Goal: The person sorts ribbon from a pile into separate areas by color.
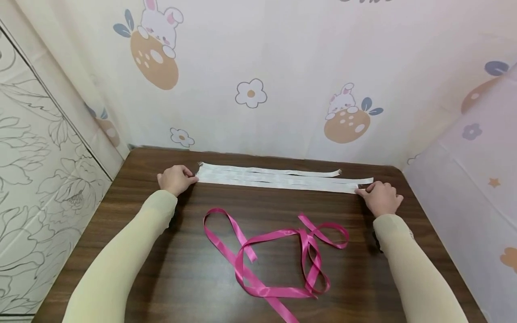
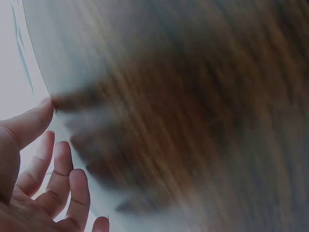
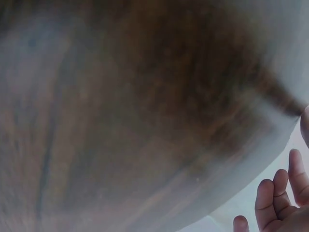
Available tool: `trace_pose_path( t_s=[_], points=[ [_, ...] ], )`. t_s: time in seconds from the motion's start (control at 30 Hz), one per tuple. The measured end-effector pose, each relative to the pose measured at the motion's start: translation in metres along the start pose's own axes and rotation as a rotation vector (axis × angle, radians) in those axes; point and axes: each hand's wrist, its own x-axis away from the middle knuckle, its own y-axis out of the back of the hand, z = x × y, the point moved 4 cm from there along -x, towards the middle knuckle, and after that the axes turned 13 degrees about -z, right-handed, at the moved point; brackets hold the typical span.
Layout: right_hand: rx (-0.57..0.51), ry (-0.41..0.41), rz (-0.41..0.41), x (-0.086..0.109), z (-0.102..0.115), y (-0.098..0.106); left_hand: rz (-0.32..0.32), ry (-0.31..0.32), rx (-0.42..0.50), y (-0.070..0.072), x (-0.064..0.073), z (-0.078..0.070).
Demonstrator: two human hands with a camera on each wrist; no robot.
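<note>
White ribbon strips point(image 1: 274, 178) lie side by side across the far part of the brown table, frayed at some ends. My left hand point(image 1: 176, 179) is at their left end and pinches the edge of the nearest strip with thumb and finger. At the other end my right hand point(image 1: 383, 197) pinches the same strip near its right tip. In the left wrist view the thumb point(image 2: 34, 123) reaches the table surface while the other fingers are bent loosely. Only fingers of the right hand point(image 3: 285, 198) show at the right wrist view's lower corner.
A long pink ribbon point(image 1: 282, 292) lies in loose loops on the near middle of the wooden table point(image 1: 194, 278). Behind the table's back edge hangs a pale curtain point(image 1: 291, 89) printed with rabbits and flowers. A panel with flower line drawings point(image 1: 44, 188) stands at left.
</note>
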Motion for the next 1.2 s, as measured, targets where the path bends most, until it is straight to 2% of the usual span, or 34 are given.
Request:
trace_pose_path(
  t_s=[0.23, 0.4, 0.57, 0.77, 1.0, 1.2],
  points=[
    [0.007, -0.002, 0.009, 0.000, 0.001, 0.007, -0.006, 0.001, -0.015, 0.003, -0.001, 0.000],
    [0.001, -0.021, 0.018, 0.003, 0.001, 0.012, -0.005, 0.005, 0.009, 0.006, 0.002, -0.002],
    [-0.001, -0.035, -0.014, 0.003, 0.001, 0.023, -0.044, -0.009, 0.028, 0.015, 0.003, -0.006],
    [-0.021, 0.018, -0.062, 0.002, 0.009, 0.037, -0.081, -0.040, 0.039, 0.025, 0.003, -0.011],
    [-0.030, 0.095, -0.055, 0.003, 0.026, 0.047, -0.066, -0.063, 0.049, 0.029, 0.007, -0.014],
    [-0.067, 0.170, -0.052, 0.010, 0.042, 0.054, -0.060, -0.101, 0.057, 0.029, 0.009, -0.017]
  ],
)
